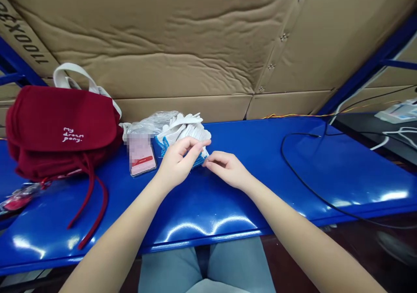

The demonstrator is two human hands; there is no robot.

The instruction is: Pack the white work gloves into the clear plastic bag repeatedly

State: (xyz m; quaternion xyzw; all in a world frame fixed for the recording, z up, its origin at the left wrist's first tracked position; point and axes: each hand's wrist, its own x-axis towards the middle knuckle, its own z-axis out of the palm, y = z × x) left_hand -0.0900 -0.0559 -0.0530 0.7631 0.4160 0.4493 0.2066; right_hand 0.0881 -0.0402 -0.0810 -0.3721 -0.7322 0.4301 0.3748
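Observation:
A pile of white knitted gloves (194, 131) with blue cuffs lies at the middle of the blue surface, partly hidden behind my hands. My left hand (177, 162) is in front of the pile, thumb and index finger brought together near its right side. Just to its right, my right hand (226, 167) is closed in a pinch beside the blue cuff edges. What either hand pinches, if anything, is too small or too hidden to make out. A phone (142, 158) with a lit, partly blurred screen lies left of the gloves.
Clear plastic wrapping (148, 124) lies behind the phone. A red backpack (65, 130) stands at the left, its cords hanging forward on the blue surface (247, 210). A black cable (302, 182) curves across the right side. Cardboard (169, 37) forms the back wall.

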